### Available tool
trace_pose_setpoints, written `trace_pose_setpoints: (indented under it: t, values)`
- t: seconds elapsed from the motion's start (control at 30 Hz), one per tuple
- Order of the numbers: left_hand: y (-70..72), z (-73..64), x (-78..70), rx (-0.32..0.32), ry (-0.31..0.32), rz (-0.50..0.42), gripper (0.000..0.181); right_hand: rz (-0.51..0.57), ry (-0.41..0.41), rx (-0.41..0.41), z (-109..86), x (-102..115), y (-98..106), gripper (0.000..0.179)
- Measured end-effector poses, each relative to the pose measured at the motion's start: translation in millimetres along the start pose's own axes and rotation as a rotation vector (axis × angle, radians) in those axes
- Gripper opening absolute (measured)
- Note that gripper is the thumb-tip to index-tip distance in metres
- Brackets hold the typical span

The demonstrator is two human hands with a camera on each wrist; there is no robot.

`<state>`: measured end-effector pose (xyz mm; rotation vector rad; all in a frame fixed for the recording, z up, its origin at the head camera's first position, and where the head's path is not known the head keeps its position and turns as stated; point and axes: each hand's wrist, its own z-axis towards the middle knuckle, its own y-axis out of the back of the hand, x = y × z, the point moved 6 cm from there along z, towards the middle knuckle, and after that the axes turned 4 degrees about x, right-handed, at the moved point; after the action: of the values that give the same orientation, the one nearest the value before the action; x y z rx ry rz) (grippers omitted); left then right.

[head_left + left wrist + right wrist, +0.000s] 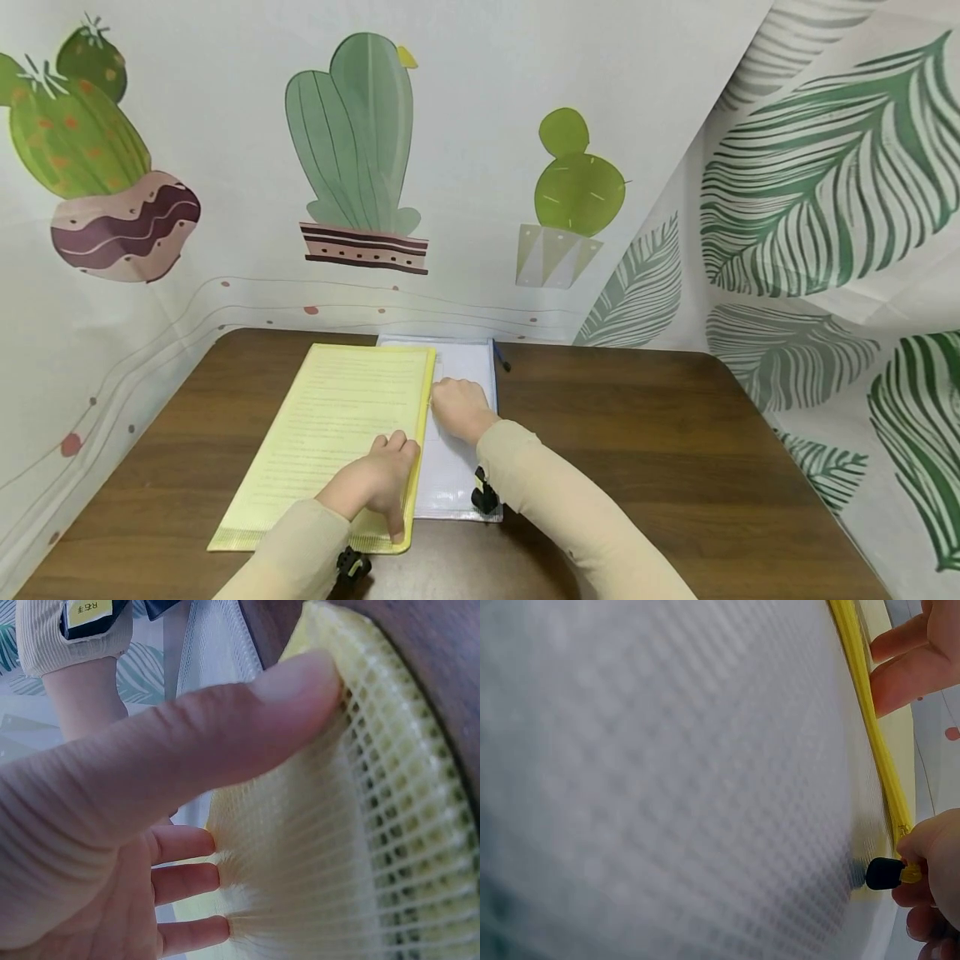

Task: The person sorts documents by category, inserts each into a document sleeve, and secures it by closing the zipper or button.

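Observation:
A yellow mesh zipper pouch [315,417] lies on the table, printed paper showing through it. My left hand [378,475] presses on its near right part, fingers spread and thumb by the lower corner. In the left wrist view the straight fingertips [199,877] touch the mesh. At the pouch's right edge, my right hand [459,407] pinches the zipper pull [909,873], whose black tab sticks out from the fingers in the right wrist view. The yellow zipper [870,727] runs from there along the edge past the left hand.
A white mesh pouch [453,483] with a blue edge lies partly under the yellow one. Its blue zipper pull with a dark tip [504,360] sticks out at the back. Brown wooden table [637,433] extends to the right, and a cactus-printed cloth [472,167] hangs behind.

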<state>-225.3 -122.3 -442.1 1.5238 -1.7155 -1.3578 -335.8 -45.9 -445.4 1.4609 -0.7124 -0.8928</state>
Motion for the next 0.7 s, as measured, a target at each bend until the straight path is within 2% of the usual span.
trace_pose_setpoints:
  t: [0.33,0.7]
  values:
    - [-0.4,0.1,0.1,-0.008,0.002,0.013,0.099,-0.012,-0.001,-0.035,5.7,-1.1,-2.0,0.018]
    - [-1.3,0.7,0.9,-0.003,0.000,0.033,0.099,0.024,-0.022,-0.028,10.0,-4.1,0.3,0.019]
